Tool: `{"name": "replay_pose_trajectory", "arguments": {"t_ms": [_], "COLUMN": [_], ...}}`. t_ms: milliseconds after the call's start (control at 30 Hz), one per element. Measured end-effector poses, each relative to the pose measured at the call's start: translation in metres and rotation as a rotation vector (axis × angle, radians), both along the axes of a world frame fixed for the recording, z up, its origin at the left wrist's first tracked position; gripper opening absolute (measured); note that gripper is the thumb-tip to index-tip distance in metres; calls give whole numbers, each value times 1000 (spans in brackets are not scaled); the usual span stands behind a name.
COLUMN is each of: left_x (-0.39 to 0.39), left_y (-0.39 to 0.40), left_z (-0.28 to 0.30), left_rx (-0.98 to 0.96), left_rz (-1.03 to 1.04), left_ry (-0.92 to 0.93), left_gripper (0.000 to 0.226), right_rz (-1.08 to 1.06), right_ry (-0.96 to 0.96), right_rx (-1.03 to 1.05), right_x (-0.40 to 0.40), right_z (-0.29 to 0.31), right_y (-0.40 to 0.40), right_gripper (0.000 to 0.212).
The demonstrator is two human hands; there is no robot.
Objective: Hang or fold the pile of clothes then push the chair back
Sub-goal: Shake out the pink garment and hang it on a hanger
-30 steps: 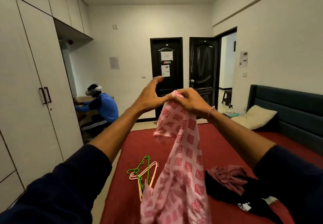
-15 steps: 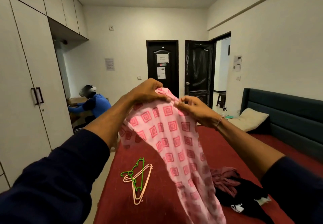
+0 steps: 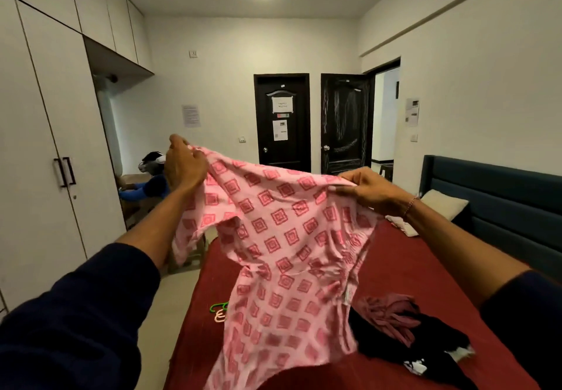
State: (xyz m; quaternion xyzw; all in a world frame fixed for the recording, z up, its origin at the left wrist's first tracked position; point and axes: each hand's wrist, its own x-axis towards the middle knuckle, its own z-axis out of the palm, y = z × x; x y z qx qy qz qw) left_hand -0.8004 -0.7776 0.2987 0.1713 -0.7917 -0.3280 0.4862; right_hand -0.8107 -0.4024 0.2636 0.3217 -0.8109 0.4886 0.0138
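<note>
Pink patterned garment (image 3: 282,237) pinched taut between left hand (image 3: 182,167) and right hand (image 3: 368,190); door notices unreadable.

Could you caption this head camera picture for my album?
Left hand and right hand spread a pink square-patterned garment above the red bed.

The pink patterned garment (image 3: 282,237) hides most of the hangers (image 3: 219,312) near the bed's (image 3: 395,262) left edge and runs off the bottom of the frame, the left hand (image 3: 182,167) covers much of the seated person (image 3: 149,182), and the door notices (image 3: 282,105) are too small to read.
</note>
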Motion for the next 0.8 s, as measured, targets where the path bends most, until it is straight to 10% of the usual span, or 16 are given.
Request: {"name": "replay_pose_trajectory", "arguments": {"t_ms": [133, 267, 467, 600, 800], "left_x": [-9, 3, 4, 6, 11], "left_y": [28, 86, 123, 118, 117], "left_z": [-5, 3, -2, 1, 10], "left_rx": [0, -68, -143, -24, 196], "left_rz": [-540, -1044, -1141, -1119, -1178], "left_ry": [60, -390, -440, -254, -204], "left_gripper": [62, 102, 16, 20, 26], "right_rz": [-46, -49, -189, -97, 113], "right_ry": [226, 403, 501, 168, -97], "right_rx": [16, 147, 116, 66, -68], "right_x": [0, 2, 11, 7, 6], "right_z": [21, 41, 57, 36, -2], "right_y": [-30, -61, -67, -40, -40], "right_gripper": [16, 16, 29, 53, 36]}}
